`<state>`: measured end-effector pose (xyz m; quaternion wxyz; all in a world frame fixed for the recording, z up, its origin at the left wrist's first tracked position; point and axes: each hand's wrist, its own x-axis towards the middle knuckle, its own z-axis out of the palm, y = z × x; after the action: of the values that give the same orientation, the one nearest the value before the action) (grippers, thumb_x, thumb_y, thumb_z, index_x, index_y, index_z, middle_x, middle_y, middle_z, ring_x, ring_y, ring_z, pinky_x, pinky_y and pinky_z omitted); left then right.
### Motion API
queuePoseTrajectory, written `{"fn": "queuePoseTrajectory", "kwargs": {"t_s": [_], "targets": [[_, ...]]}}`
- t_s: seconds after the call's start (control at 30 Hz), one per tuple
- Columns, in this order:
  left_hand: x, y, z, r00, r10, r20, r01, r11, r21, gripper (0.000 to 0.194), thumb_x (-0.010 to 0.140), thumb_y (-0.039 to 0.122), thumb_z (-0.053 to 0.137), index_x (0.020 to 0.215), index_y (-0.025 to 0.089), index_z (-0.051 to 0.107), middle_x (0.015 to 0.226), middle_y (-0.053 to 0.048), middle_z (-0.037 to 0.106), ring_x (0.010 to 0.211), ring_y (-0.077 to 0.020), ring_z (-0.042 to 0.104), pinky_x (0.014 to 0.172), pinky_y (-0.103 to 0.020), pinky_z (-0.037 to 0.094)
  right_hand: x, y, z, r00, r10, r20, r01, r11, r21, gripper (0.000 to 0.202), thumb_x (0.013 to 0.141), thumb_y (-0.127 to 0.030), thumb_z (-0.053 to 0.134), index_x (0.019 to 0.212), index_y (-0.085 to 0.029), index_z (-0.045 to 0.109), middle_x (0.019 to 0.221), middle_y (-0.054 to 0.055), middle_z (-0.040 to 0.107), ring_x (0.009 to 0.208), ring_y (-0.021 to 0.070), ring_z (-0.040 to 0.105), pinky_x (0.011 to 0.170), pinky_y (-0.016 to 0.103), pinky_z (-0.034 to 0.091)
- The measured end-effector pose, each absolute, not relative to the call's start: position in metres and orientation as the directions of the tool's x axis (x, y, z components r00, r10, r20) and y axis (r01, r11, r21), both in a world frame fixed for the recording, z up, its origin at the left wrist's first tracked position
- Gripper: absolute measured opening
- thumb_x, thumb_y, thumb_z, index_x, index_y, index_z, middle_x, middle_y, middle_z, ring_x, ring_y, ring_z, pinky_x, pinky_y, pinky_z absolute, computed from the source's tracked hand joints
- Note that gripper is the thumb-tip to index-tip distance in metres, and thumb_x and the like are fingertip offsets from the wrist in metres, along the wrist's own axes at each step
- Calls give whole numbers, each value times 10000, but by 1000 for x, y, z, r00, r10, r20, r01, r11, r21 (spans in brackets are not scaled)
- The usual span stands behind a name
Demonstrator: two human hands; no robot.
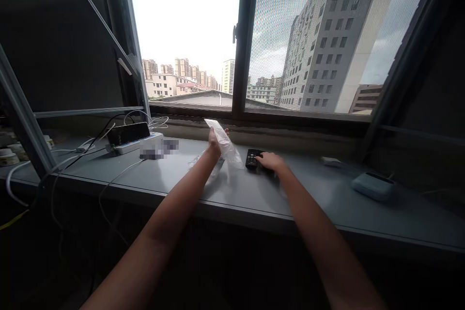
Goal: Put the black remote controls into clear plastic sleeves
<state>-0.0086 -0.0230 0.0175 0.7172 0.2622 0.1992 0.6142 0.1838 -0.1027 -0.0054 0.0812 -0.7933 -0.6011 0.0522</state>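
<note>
My left hand is closed on a whitish translucent plastic bag, raised over the middle of the grey table. The bag slants down to the right and covers part of that hand. More clear plastic wrapping lies below it on the tabletop. A black remote control with light buttons rests just right of the bag. My right hand reaches the remote's right edge with its fingertips; its fingers are partly hidden, so whether they grip it is unclear.
On the left a dark phone-like device leans on a white power strip among loose cables. A blue box and a small white item are to the right. A metal frame stands at the left; a window is behind.
</note>
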Motion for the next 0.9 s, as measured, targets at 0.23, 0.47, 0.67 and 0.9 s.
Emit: {"fn": "queuePoseTrajectory", "kwargs": {"t_s": [0.23, 0.47, 0.67, 0.9], "targets": [[-7, -19, 18, 164, 986, 35, -783, 108, 613, 610, 953, 624, 342, 1149, 126, 633, 707, -75, 631, 598, -177, 606, 567, -271, 509, 188, -105, -2, 346, 938, -5, 923, -342, -177, 380, 848, -260, 590, 1217, -187, 646, 1257, 162, 622, 1192, 288, 567, 876, 362, 483], [-8, -19, 18, 160, 987, 27, -780, 109, 617, 633, 980, 590, 272, 1172, 103, 627, 743, -100, 642, 686, -195, 640, 607, -270, 513, 201, -108, 5, 482, 876, 9, 743, -404, -533, 269, 721, -217, 722, 974, -124, 712, 1156, 246, 621, 1178, 392, 558, 889, 468, 497], [-8, -17, 17, 131, 991, 21, -801, 93, 591, 575, 982, 573, 304, 1200, 132, 602, 784, -96, 664, 666, -186, 636, 591, -260, 519, 193, -109, 19, 359, 931, 65, 544, -152, -825, 403, 978, -276, 292, 1105, -93, 628, 995, 177, 688, 928, 226, 680, 719, 306, 574], [-9, -16, 14, 161, 987, 12, -780, 120, 614, 576, 982, 562, 296, 1200, 133, 612, 774, -104, 669, 711, -214, 663, 635, -297, 546, 188, -113, 28, 292, 931, 221, -266, 301, -916, 465, 969, -215, 123, 1080, -135, 567, 1081, 145, 683, 995, 172, 657, 776, 278, 575]]}}
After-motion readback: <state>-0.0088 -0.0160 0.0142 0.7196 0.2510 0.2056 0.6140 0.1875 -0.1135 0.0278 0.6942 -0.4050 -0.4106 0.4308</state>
